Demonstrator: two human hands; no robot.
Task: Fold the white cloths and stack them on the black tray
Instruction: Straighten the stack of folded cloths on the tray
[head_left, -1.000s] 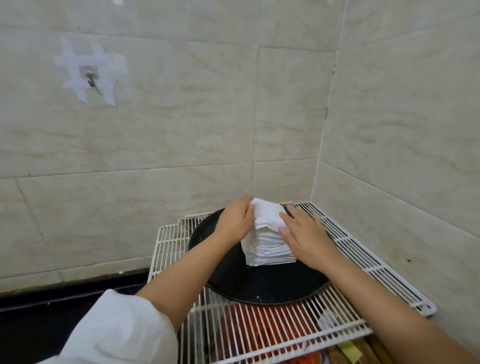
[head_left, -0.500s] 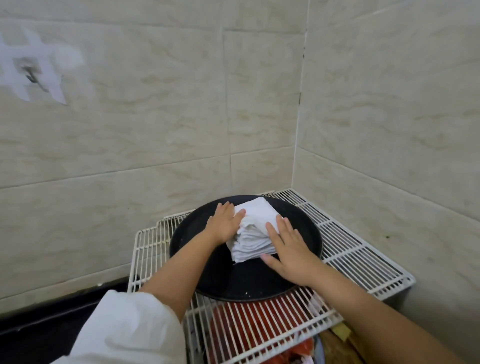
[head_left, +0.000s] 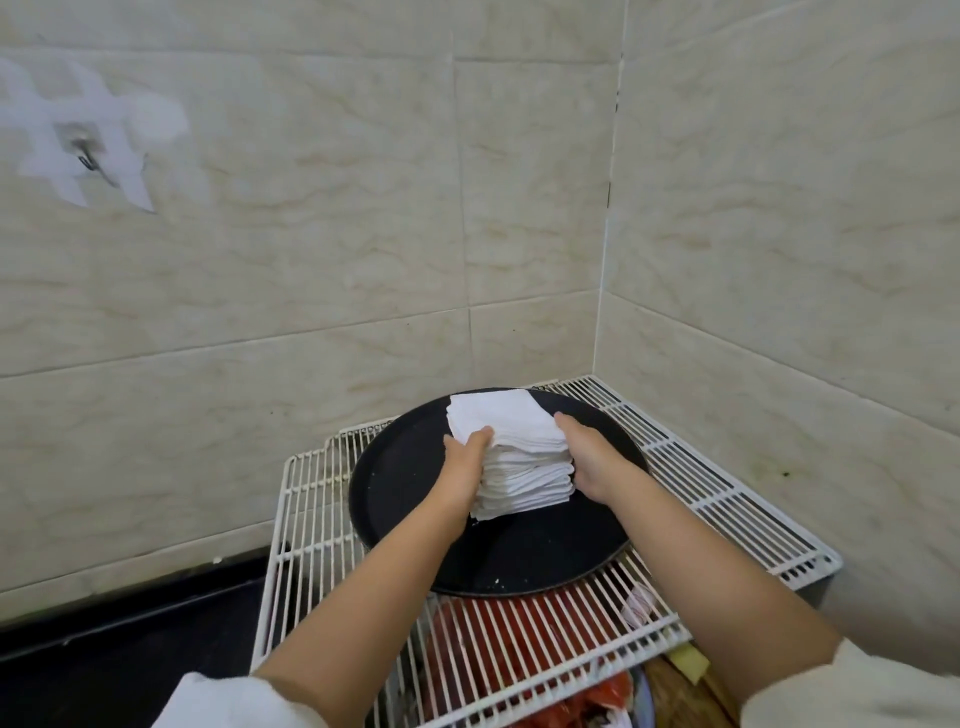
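Observation:
A tall stack of folded white cloths (head_left: 511, 441) stands on the round black tray (head_left: 410, 478). The tray rests on a white wire rack in a tiled corner. My left hand (head_left: 462, 462) presses against the stack's left side, thumb on its upper edge. On the opposite side my right hand (head_left: 589, 460) grips the stack, so both hands clasp it between them. The stack's near lower corner touches the tray; its top layers lean slightly away from me.
The white wire rack (head_left: 727, 499) reaches to the tiled walls behind and to the right. Red items (head_left: 519, 634) lie beneath the rack. A black counter (head_left: 130, 649) runs at the lower left. A taped hook (head_left: 85, 156) hangs on the left wall.
Both hands slid from the top and front of the stack to its two sides. The camera moved back and the view shifted.

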